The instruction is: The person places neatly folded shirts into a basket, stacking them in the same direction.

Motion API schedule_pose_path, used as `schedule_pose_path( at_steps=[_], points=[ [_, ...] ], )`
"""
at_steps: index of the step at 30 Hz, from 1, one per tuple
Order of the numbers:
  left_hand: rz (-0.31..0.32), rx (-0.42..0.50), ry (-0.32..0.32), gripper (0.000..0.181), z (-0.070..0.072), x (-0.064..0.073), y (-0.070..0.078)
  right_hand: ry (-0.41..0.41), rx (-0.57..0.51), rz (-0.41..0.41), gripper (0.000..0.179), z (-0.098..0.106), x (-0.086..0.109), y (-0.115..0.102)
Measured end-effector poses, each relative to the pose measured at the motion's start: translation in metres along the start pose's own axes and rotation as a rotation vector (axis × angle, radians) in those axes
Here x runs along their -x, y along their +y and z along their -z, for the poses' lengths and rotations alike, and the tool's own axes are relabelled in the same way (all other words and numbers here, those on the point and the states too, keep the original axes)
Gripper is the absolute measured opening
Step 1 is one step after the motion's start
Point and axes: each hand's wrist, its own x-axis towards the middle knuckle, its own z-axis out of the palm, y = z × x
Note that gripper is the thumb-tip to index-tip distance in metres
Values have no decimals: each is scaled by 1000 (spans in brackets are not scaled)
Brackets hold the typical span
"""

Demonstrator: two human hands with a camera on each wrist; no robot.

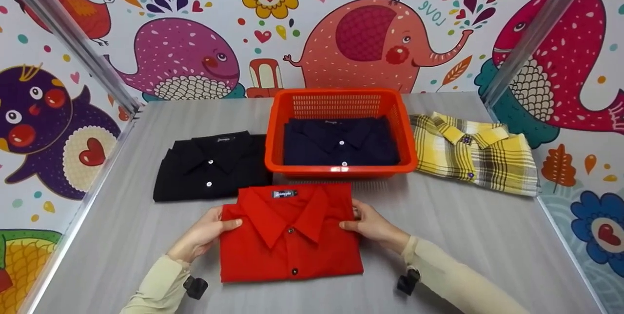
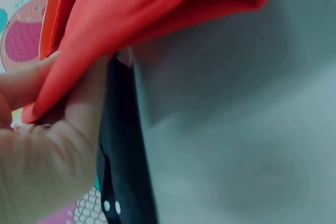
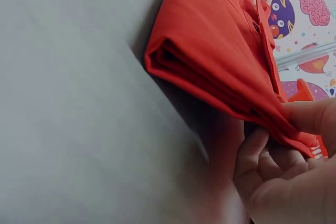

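Left forearm (image 1: pixel 158 284) and right forearm (image 1: pixel 453 272) angle inward, left fingers (image 1: pixel 213 215) and right fingers (image 1: pixel 364 208) pinching.

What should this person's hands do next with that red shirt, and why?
Probably raise the red shirt and carry it forward over the orange basket: the left hand and right hand grip its sides, the basket stands just beyond it, and a folded navy shirt lies inside.

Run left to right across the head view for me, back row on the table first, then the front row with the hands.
Back: black shirt → orange-red basket with navy shirt inside → yellow plaid shirt.
Front: left hand → red shirt → right hand.
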Motion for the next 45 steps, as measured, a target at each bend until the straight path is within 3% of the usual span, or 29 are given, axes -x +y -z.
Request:
schedule_pose_path(
  at_steps=[10,18,25,37,45],
  points=[
    [-59,-2,-45,23,-22,-8,0,7,71,85,47,27,22,-6],
    [-90,-29,-53,30,-35,-16,4,38,137,92,37,42,35,-9],
    [-140,-33,-96,22,-46,-21,10,65,156,122,36,54,44,-15],
    [-295,-167,-24,14,-56,-41,24,146,195,193,36,71,44,-22],
    [-320,-207,51,13,-60,-53,41,213,159,196,39,82,39,-38]
  ],
)
